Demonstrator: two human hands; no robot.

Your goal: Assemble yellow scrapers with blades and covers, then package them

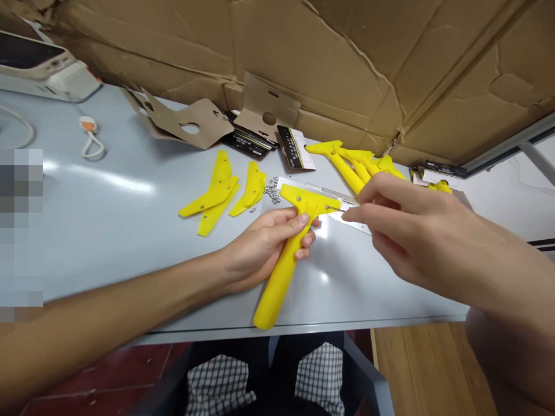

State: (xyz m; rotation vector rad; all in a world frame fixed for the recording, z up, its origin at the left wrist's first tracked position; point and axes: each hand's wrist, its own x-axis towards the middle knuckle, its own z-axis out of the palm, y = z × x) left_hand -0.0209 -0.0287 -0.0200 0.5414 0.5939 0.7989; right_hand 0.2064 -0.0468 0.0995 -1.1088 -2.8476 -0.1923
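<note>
My left hand (277, 242) is wrapped round the neck of a yellow plastic scraper (277, 283), its handle slanting down toward the table edge. Two screws show in the scraper's wide head, and a pale blade strip (299, 186) lies along its far side. My right hand (403, 225) is closed on a tool with a thin metal shaft (337, 208); the tip meets the right-hand screw, and the grip is hidden by the fingers. A pile of small screws (273, 190) lies just beyond the scraper. Left of them are loose yellow head plates (217, 193).
More yellow scraper handles (351, 167) are heaped at the back right, near flat metal blades (359, 222). Cardboard sleeves (191, 121) and black-and-white packaging cards (297, 149) stand along the cardboard wall (347, 69). A white device (56, 75) and a cord loop (92, 138) are at left.
</note>
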